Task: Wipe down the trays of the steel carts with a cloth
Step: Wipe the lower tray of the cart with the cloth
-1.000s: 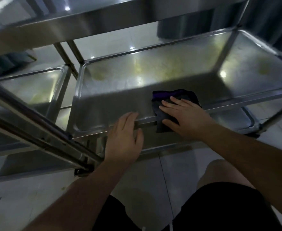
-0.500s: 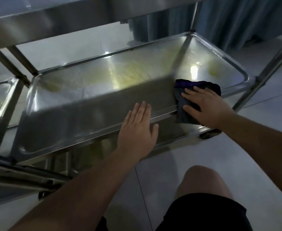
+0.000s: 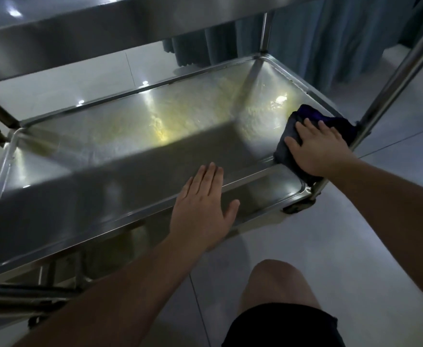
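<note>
A steel cart's middle tray (image 3: 120,146) fills the view, shiny with yellowish glare. My right hand (image 3: 315,149) lies flat, fingers straight, on a dark cloth with a purple edge (image 3: 284,151) at the tray's near right corner, where the cloth drapes over the rim. My left hand (image 3: 203,209) is open with fingers together, over the tray's near rim at the middle. Whether it touches the rim I cannot tell.
The top tray (image 3: 105,33) overhangs at the upper edge. An upright post (image 3: 400,71) rises at the right corner, and a lower tray (image 3: 268,196) shows beneath. Blue curtains (image 3: 330,33) hang behind. My knee (image 3: 275,284) is over the tiled floor.
My right hand has slid the cloth to the right along the near rim into the tray's right corner. My left hand let go of the rim and opened flat.
</note>
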Motion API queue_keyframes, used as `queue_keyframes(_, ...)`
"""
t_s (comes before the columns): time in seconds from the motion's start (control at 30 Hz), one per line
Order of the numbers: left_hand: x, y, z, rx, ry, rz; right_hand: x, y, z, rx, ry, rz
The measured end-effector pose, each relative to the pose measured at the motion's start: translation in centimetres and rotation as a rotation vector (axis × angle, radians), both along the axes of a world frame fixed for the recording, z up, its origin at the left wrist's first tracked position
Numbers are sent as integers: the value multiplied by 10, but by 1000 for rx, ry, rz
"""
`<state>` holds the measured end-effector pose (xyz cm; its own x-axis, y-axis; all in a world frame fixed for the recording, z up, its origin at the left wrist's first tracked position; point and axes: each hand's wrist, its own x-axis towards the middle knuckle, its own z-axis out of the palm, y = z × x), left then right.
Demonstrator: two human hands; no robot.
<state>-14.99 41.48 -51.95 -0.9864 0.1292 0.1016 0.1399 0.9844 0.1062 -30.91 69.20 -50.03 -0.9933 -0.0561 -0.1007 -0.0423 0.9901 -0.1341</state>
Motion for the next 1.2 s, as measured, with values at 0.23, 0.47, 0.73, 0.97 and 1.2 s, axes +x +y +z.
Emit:
queue_keyframes(0.23,1,-1,1,10,0,-21,-58,14,12,-12,-74,-98)
queue_keyframes(0.47,2,1,2,11,4,-5,-120,7,8,34,-3,19)
queue_keyframes(0.73,2,6,3,-26,-14,10,-82,-95,17,15,78,363)
queue_keyframes(0.97,2,3,7,-48,-38,-15,-70,-100,11,6,35,561)
queue_keyframes(1.2,3,3,1,-28,-14,3,-145,-12,11,8,38,37)
